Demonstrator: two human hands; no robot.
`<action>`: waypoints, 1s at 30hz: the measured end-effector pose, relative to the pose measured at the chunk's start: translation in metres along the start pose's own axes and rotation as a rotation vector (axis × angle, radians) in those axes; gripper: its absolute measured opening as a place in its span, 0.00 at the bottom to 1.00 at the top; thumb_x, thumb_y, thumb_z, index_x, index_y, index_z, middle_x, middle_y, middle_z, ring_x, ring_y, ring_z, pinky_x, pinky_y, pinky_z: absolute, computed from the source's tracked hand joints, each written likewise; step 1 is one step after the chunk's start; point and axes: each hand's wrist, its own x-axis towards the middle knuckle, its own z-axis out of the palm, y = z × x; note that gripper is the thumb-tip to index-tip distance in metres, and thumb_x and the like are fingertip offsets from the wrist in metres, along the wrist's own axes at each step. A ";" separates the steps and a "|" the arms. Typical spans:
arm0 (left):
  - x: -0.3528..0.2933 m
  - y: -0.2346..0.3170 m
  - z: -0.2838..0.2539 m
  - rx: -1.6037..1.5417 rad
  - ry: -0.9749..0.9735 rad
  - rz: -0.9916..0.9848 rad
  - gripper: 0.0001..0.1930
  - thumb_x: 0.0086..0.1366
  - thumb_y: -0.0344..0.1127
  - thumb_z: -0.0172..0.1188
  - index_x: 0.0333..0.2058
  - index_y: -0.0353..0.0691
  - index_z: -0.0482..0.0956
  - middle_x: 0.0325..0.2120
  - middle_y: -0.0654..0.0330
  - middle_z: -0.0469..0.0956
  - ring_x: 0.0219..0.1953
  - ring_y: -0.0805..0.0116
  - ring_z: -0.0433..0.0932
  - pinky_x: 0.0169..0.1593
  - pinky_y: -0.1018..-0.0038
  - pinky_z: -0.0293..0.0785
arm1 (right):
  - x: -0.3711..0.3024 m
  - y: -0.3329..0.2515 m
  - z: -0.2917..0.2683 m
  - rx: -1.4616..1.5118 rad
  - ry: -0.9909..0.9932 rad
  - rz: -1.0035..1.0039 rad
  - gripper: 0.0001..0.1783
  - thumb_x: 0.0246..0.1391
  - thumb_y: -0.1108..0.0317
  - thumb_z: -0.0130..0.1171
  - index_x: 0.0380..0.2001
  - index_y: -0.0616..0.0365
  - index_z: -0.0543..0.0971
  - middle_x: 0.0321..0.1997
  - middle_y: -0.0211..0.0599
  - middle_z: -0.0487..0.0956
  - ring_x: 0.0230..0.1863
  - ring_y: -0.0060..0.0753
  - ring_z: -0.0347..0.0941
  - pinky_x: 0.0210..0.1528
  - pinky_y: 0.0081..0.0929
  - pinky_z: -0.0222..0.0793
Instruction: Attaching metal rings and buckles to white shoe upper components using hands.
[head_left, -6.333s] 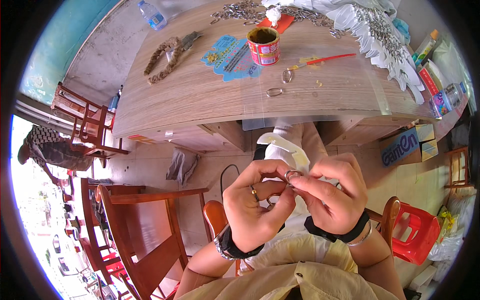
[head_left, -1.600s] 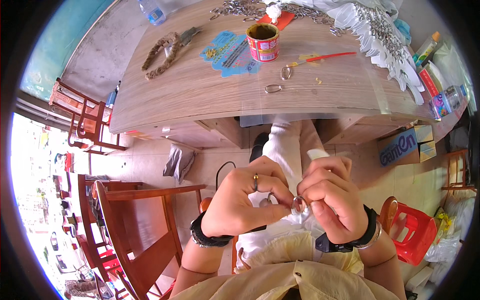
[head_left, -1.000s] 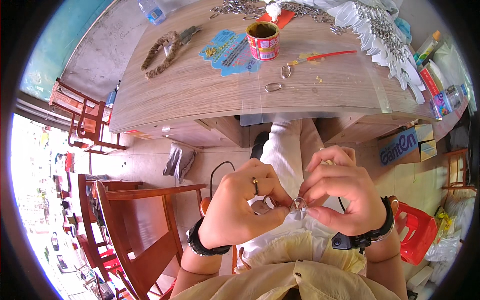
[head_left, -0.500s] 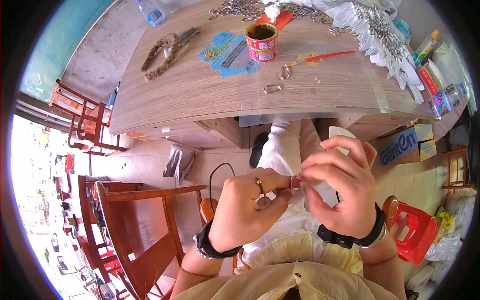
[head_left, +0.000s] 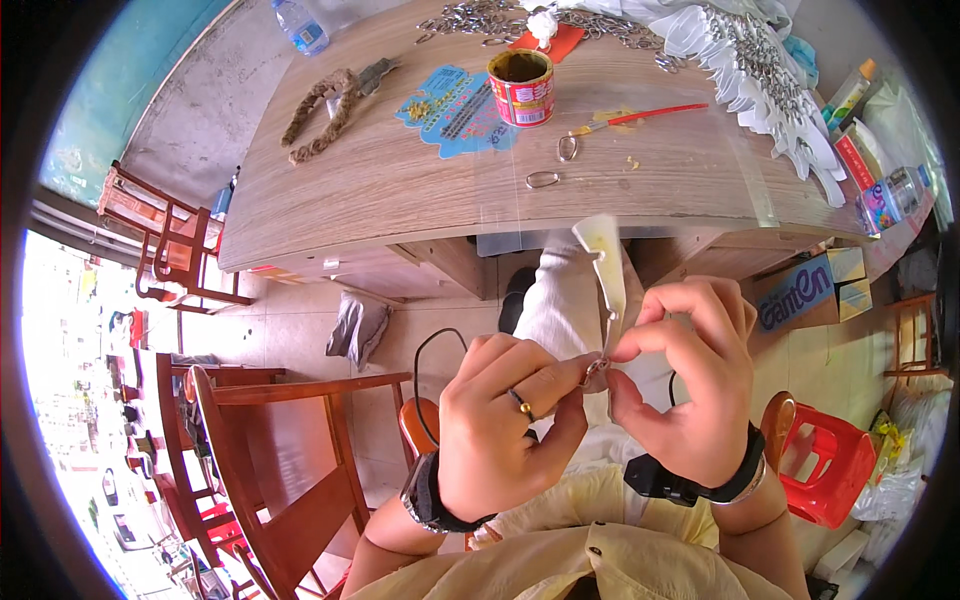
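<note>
In front of my lap, my left hand point(head_left: 512, 420) is closed, thumb and forefinger pinching a small metal ring point(head_left: 594, 372). My right hand point(head_left: 690, 370) meets it there, its thumb and forefinger pinched on the lower end of a cream-white strip point(head_left: 606, 262). The strip's notched upper part sticks up past my fingertips toward the table. Its low end lies at the ring; fingers hide how the two join. On the table ahead lie two loose oval metal rings point(head_left: 568, 148), near a red-handled brush point(head_left: 640, 115) and a red-and-white tin point(head_left: 522, 95) with brown stuff inside.
White strips with metal clasps point(head_left: 745, 75) line the table's point(head_left: 400, 200) right side. A heap of metal clasps point(head_left: 470, 18) lies at the back. A blue card point(head_left: 450, 110) and a brown fuzzy loop point(head_left: 320, 110) lie left. Wooden chairs point(head_left: 300, 440) and a red stool point(head_left: 825, 465) flank me.
The cream-white strip has swung up into view above my fingers; before, my right hand mostly covered it. My right fingertips have closed in at the ring, and my left hand has turned slightly.
</note>
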 end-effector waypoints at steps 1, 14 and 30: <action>0.000 0.000 0.000 0.015 0.004 0.014 0.11 0.40 0.17 0.61 0.26 0.35 0.79 0.19 0.61 0.71 0.23 0.65 0.68 0.26 0.74 0.63 | 0.000 0.000 0.000 -0.001 0.003 -0.007 0.15 0.25 0.77 0.65 0.23 0.52 0.75 0.35 0.31 0.71 0.39 0.38 0.66 0.44 0.33 0.56; -0.003 -0.010 0.010 0.085 0.043 0.039 0.17 0.41 0.19 0.62 0.33 0.41 0.82 0.21 0.65 0.72 0.22 0.64 0.69 0.29 0.71 0.64 | 0.000 0.005 0.007 -0.130 0.032 -0.105 0.15 0.24 0.73 0.63 0.21 0.49 0.70 0.35 0.24 0.70 0.43 0.36 0.66 0.40 0.41 0.49; 0.000 -0.013 0.006 -0.091 0.027 0.009 0.14 0.38 0.19 0.60 0.28 0.39 0.81 0.18 0.64 0.70 0.20 0.64 0.66 0.28 0.71 0.61 | 0.006 0.009 0.004 -0.125 0.099 -0.148 0.17 0.23 0.73 0.63 0.22 0.48 0.70 0.35 0.22 0.71 0.42 0.38 0.65 0.41 0.40 0.48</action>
